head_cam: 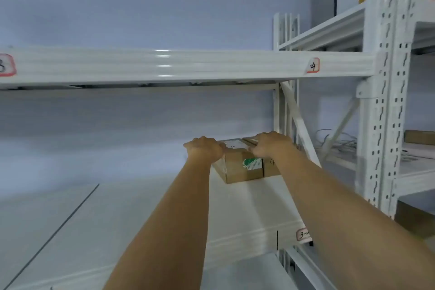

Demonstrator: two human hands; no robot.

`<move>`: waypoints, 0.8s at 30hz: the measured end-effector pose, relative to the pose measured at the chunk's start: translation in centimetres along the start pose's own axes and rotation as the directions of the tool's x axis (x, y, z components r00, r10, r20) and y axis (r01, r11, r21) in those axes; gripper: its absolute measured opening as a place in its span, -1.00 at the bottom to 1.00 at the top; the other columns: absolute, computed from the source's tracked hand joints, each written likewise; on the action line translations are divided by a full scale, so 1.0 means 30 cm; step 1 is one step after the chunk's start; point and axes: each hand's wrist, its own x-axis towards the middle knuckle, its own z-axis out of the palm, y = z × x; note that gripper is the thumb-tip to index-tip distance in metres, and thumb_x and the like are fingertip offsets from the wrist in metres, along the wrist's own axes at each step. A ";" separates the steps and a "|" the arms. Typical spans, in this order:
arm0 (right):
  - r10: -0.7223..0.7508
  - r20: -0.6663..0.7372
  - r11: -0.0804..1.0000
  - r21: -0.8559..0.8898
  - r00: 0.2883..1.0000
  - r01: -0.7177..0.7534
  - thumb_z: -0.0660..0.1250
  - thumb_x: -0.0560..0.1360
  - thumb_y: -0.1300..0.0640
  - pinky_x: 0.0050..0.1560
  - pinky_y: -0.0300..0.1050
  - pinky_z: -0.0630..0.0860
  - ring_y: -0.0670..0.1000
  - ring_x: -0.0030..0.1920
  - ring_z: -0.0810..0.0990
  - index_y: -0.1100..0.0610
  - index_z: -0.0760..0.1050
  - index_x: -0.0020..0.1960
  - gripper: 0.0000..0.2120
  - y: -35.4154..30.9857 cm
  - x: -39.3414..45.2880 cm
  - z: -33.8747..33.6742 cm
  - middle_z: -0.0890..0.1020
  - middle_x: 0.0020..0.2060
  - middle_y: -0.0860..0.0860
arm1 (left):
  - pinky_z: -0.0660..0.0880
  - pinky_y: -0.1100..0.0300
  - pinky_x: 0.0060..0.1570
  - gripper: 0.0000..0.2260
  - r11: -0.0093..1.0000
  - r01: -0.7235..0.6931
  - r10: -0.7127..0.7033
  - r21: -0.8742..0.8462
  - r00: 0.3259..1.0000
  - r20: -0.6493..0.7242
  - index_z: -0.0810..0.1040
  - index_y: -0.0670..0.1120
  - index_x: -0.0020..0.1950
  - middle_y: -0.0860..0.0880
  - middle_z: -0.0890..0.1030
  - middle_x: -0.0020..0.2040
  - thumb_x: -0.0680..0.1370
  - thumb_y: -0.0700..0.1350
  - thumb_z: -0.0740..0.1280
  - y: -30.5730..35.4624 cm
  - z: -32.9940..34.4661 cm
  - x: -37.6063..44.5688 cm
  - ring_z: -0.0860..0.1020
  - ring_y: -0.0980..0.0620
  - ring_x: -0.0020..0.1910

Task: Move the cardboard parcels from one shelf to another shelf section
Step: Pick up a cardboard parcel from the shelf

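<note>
White metal shelf board [141,207] against a pale wall; two small brown cardboard parcels [242,169] sit side by side near its back right corner; my left hand [206,148] and right hand [270,145] curl closed over their top edges, probably to drag both forward.

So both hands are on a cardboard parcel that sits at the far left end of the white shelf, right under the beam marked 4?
Not quite. The head view shows the cardboard parcel at the far right end of the white shelf, beside the upright post, not the left. The rest holds: the left hand and right hand both rest on its top, below the beam marked 4.
</note>
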 end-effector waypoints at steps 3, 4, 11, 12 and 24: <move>-0.019 0.021 1.000 0.002 1.000 0.019 0.17 0.60 -0.29 0.25 0.01 0.53 0.14 0.28 0.56 0.02 0.43 0.50 -0.41 0.004 0.071 0.037 0.58 0.32 0.10 | 0.39 -0.01 0.18 -0.49 1.000 -0.004 0.004 0.012 1.000 0.020 0.53 -0.07 0.39 -0.13 0.55 0.30 0.64 0.15 -0.01 0.009 0.034 0.062 0.49 -0.17 0.30; -0.016 0.025 1.000 0.019 1.000 0.016 0.17 0.59 -0.30 0.27 0.03 0.53 0.14 0.28 0.56 0.01 0.43 0.50 -0.40 0.003 0.086 0.044 0.58 0.33 0.09 | 0.38 -0.01 0.14 -0.48 1.000 0.008 -0.008 -0.004 1.000 0.020 0.53 -0.08 0.38 -0.14 0.55 0.29 0.64 0.17 -0.01 0.012 0.041 0.080 0.50 -0.17 0.29; -0.116 -0.001 0.992 0.045 0.993 0.116 0.07 0.64 -0.30 0.42 0.11 0.40 0.14 0.30 0.57 0.07 0.47 0.47 -0.40 -0.013 0.221 0.117 0.61 0.34 0.10 | 0.44 -0.08 0.29 -0.44 0.994 0.057 -0.052 -0.094 0.997 0.053 0.51 -0.10 0.40 -0.19 0.55 0.33 0.62 0.18 -0.03 0.038 0.100 0.153 0.51 -0.21 0.30; -0.125 0.006 0.991 0.053 0.992 0.125 0.05 0.65 -0.28 0.50 0.16 0.31 0.15 0.33 0.55 0.09 0.48 0.47 -0.40 -0.017 0.231 0.129 0.60 0.35 0.12 | 0.44 -0.07 0.29 -0.46 0.988 0.070 -0.061 -0.134 0.995 0.075 0.49 -0.12 0.39 -0.20 0.55 0.34 0.64 0.15 -0.04 0.044 0.105 0.156 0.51 -0.22 0.30; -0.251 0.028 0.948 0.211 0.968 0.239 -0.02 0.67 -0.01 0.63 0.11 -0.11 0.13 0.66 0.02 0.21 0.33 0.59 -0.43 -0.015 0.243 0.223 0.19 0.66 0.12 | 0.45 -0.12 0.31 -0.40 0.586 0.392 -0.287 -0.709 0.919 0.270 0.33 -0.16 0.54 -0.21 0.47 0.45 0.68 0.21 -0.05 0.092 0.211 0.162 0.50 -0.27 0.33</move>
